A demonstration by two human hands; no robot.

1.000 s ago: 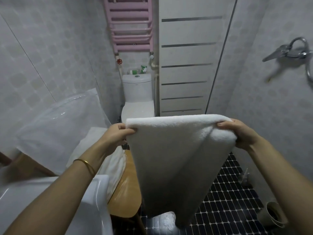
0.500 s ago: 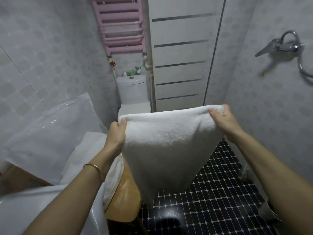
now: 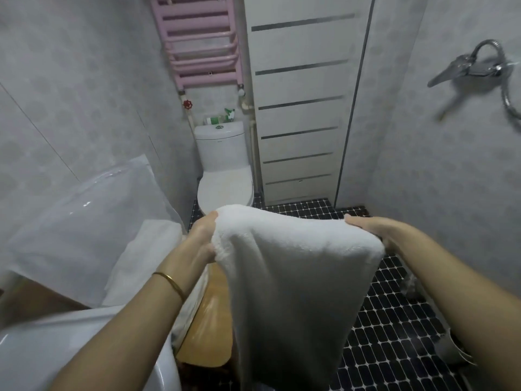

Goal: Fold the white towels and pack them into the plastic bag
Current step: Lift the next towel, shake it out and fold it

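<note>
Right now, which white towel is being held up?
The towel hanging in front, gripped at its top corners by the left hand and right hand; the other towel lies at the left by the plastic bag.

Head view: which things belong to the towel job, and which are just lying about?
Job: towel, gripped by left hand and right hand; plastic bag.
Lying about: toilet, pink rack, shower tap, wooden stool, sink.

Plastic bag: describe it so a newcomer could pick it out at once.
Start at the toilet and look left along the tiled side wall. The plastic bag leans there. Unlike the opaque white towel nearby, it is clear and glossy.
</note>
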